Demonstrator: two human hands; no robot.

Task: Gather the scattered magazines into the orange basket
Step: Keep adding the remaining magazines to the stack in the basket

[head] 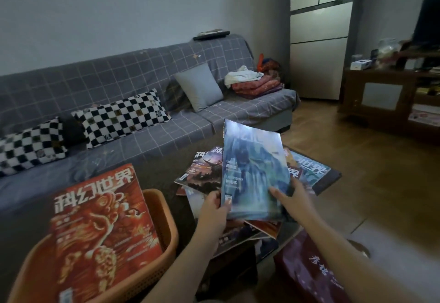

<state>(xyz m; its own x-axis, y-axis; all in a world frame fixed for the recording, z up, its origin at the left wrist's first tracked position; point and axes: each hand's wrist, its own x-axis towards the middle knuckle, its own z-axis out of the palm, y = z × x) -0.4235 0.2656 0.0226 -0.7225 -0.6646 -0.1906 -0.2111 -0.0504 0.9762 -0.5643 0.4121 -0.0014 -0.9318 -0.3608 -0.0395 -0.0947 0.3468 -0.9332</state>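
Both my hands grip the blue magazine (254, 171), raised and tilted above the scattered magazines (204, 171) on the worktop (162, 174): left hand (214, 209) fingers at its lower-left corner, right hand (289, 198) at its lower-right edge. The orange basket (164, 221) sits left, holding a red magazine (100, 229).

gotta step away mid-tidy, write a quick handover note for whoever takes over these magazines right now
Left hand and right hand both grip the blue magazine, lifted above the pile.
Orange basket sits at lower left with a red magazine leaning in it.
Done: the red one is in.
Left: drop the blue one in, then gather the scattered magazines still on the low table.
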